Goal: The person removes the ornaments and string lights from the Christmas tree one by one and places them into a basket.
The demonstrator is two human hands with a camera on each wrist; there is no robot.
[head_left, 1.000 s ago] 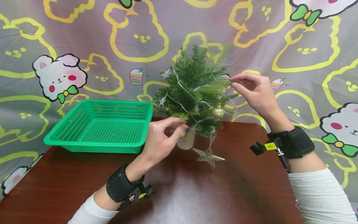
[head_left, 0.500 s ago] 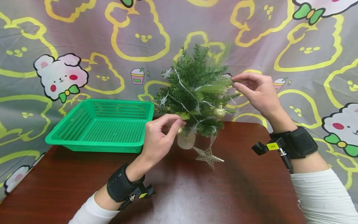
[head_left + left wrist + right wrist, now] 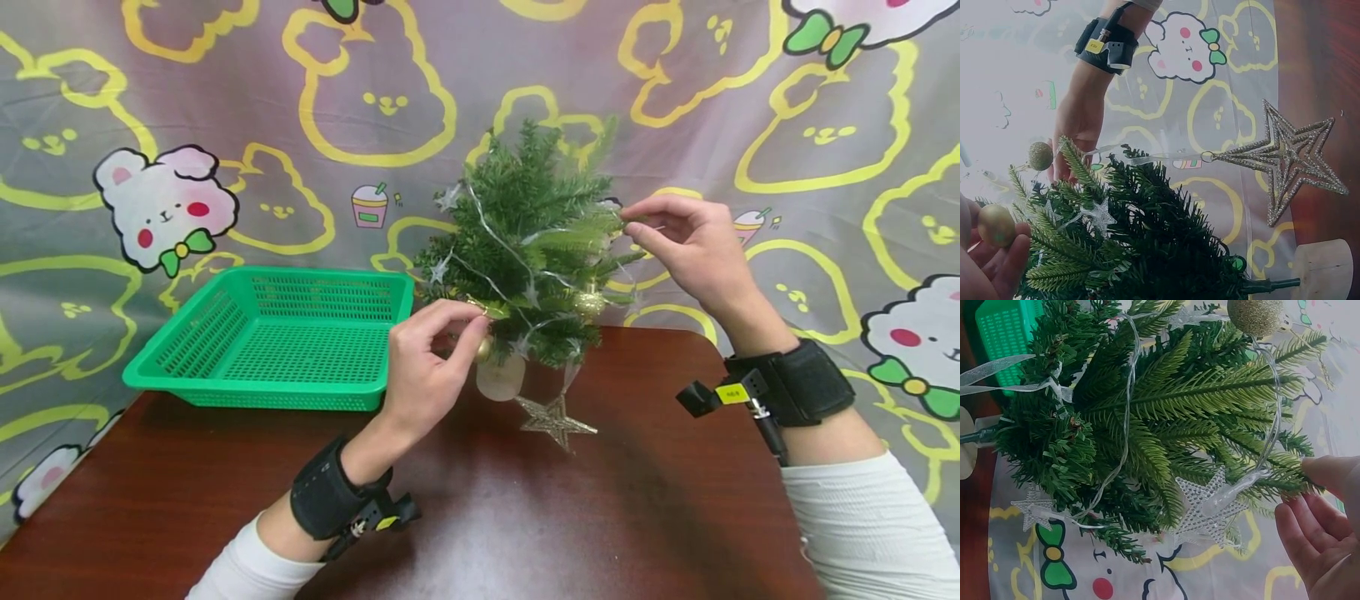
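Observation:
A small artificial Christmas tree (image 3: 532, 242) stands on a round pale base (image 3: 500, 377). My left hand (image 3: 431, 358) pinches the gold hanging cord of a shiny gold bauble (image 3: 996, 226) beside a low left branch. The bauble (image 3: 485, 346) hangs just under those fingertips, partly hidden by the thumb. On the opposite side my right hand (image 3: 693, 246) pinches the tip of a branch (image 3: 1300, 481) between thumb and index finger. Clear star lights (image 3: 1207, 506) on a thin wire wrap the tree. A glittery gold bauble (image 3: 589, 302) hangs at the right.
A large glittery gold star (image 3: 557, 423) hangs by a sheer ribbon from the lower front branches. To the left of the tree, a green plastic basket (image 3: 262, 387) sits on the dark wooden table (image 3: 600, 517). A patterned curtain (image 3: 247, 92) hangs behind.
My left fingertips have shifted slightly left and up at the low branch, and more of the bauble shows below them. The right hand holds nearly still on its branch.

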